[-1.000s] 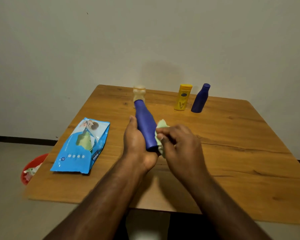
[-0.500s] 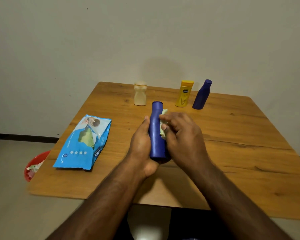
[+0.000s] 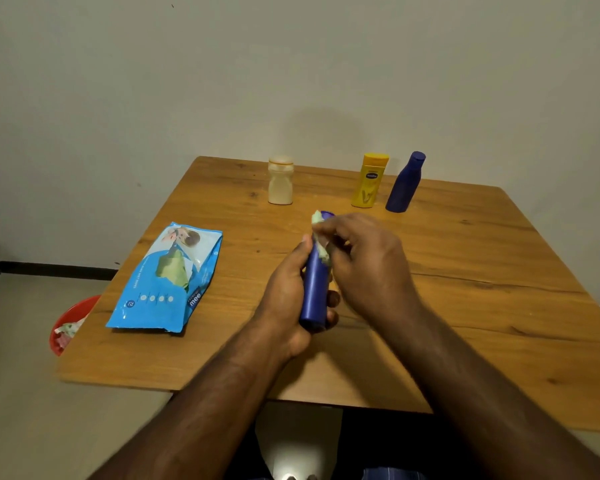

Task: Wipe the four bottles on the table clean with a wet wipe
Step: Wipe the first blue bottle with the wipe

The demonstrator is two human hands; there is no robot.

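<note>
- While the left hand (image 3: 288,299) grips the lower body of a dark blue bottle (image 3: 315,289), fingers curled round it from beneath and thumb lying along its left side, the bottle is held tilted just above the wooden worktop (image 3: 465,306), its top pointing away from the person.
- The right hand (image 3: 364,265) pinches a pale green wet wipe (image 3: 321,249) against the upper part of that bottle, near its cap (the wipe is bunched, and part of it pokes out past the fingertips).
- Three other bottles stand upright along the far edge of the worktop: a cream bottle (image 3: 280,180) on the left, a yellow bottle (image 3: 369,180) further right, and a second dark blue bottle (image 3: 404,183) just beside the yellow one, apart from it.
- A blue pack of wet wipes (image 3: 168,278) lies flat on the left part of the worktop, well apart from the hands.
- A red bin (image 3: 71,318) sits on the floor beyond the worktop's left edge, with crumpled pale material in it (what it is cannot be told).
</note>
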